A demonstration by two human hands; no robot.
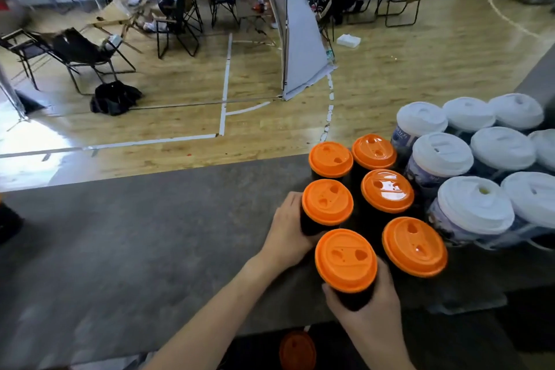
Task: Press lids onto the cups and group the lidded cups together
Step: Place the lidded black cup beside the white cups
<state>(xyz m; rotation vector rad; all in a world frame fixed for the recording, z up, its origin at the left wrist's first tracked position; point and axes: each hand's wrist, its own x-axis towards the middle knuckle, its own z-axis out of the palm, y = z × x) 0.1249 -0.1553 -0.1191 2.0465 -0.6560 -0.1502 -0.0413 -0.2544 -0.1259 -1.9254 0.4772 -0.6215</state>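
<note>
Grouping step: left hand [286, 230] grips far cup [327, 202], right hand [371, 308] grips near cup [346, 260]; next, both likely need nudging against orange cluster [387, 191].

Lighting: bright, even; strong glare on floor [33, 141] at left. Edges bowed by wide-angle lens; background soft.

Grey counter [135, 249] — bearing six black cups [313, 227] under orange lids [387, 191], clustered tight toward its right end. Just right of those, printed cups [420, 177] under white lids [441, 153], packed in rows. At the left edge, something dark [9, 222] — cut off.
</note>
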